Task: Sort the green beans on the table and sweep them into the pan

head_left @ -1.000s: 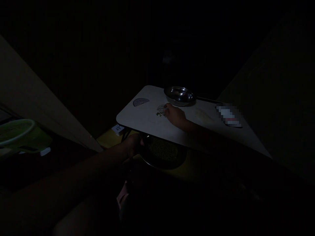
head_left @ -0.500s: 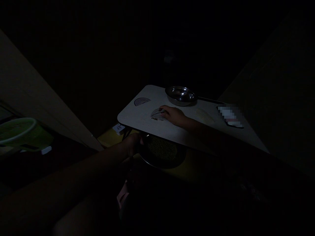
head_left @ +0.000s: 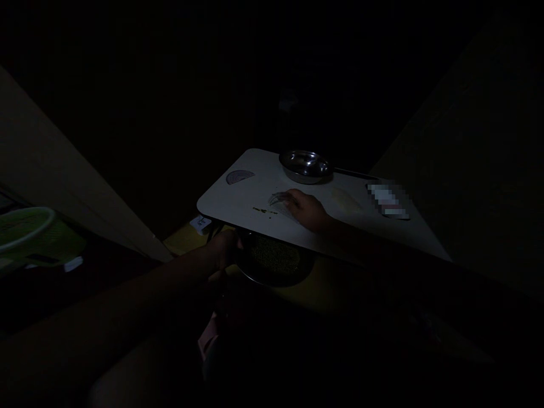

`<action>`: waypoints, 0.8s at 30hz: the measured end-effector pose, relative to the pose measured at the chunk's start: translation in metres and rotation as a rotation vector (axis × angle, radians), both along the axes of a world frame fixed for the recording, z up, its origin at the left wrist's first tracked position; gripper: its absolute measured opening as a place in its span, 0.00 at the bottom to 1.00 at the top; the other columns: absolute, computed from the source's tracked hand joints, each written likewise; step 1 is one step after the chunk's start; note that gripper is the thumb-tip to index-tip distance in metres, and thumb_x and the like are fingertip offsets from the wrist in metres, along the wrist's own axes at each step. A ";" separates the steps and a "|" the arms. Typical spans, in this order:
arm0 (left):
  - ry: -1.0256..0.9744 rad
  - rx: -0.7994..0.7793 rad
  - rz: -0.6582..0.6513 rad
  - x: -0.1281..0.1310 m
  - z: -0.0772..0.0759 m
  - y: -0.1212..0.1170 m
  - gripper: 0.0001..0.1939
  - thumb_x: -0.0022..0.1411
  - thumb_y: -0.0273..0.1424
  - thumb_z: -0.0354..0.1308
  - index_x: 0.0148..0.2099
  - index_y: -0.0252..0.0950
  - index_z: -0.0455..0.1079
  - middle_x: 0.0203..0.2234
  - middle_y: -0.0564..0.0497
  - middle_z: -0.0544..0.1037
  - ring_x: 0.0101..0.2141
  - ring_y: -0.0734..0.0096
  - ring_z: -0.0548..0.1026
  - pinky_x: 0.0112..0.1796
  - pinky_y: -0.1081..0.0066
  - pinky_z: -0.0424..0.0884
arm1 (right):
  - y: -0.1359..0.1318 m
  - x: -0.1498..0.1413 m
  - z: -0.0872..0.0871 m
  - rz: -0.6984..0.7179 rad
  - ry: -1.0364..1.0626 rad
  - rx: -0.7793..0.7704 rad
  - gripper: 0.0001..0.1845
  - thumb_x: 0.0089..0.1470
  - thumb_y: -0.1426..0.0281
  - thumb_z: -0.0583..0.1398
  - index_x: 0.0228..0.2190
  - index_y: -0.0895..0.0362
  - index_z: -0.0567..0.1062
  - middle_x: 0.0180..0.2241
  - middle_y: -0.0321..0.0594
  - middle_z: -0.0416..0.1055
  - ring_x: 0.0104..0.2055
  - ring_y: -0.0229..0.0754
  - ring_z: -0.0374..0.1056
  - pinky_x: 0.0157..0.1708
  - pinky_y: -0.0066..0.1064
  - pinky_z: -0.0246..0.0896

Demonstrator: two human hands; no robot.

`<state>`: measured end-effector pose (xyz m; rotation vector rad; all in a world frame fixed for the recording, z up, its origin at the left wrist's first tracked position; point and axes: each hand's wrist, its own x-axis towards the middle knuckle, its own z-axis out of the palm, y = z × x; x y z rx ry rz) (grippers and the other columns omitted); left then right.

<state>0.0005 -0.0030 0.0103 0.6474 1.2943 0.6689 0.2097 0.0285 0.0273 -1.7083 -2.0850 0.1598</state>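
The scene is very dark. My left hand grips the rim of a dark round plate filled with small green grains, held just under the near edge of a small white table. My right hand lies on the tabletop with its fingers curled over a small pile of onion slices. A thin line of dark bits lies on the table left of that hand. Half a purple onion sits cut side down near the table's far left corner.
A steel bowl stands at the table's far edge, a pale flat piece and a blurred packet to the right. A green sieve sits at the far left. Light panels slope along both sides.
My right hand has slid the onion slices toward the near edge of the table, leaving a line of dark bits behind. My left hand keeps holding the plate under the edge.
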 end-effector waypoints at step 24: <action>0.008 -0.006 -0.061 0.002 0.005 -0.002 0.09 0.35 0.16 0.44 0.14 0.35 0.53 0.08 0.53 0.58 0.14 0.77 0.58 0.19 0.72 0.56 | -0.007 -0.006 -0.013 -0.022 -0.043 0.013 0.19 0.52 0.64 0.48 0.45 0.55 0.64 0.36 0.41 0.72 0.36 0.42 0.67 0.33 0.30 0.58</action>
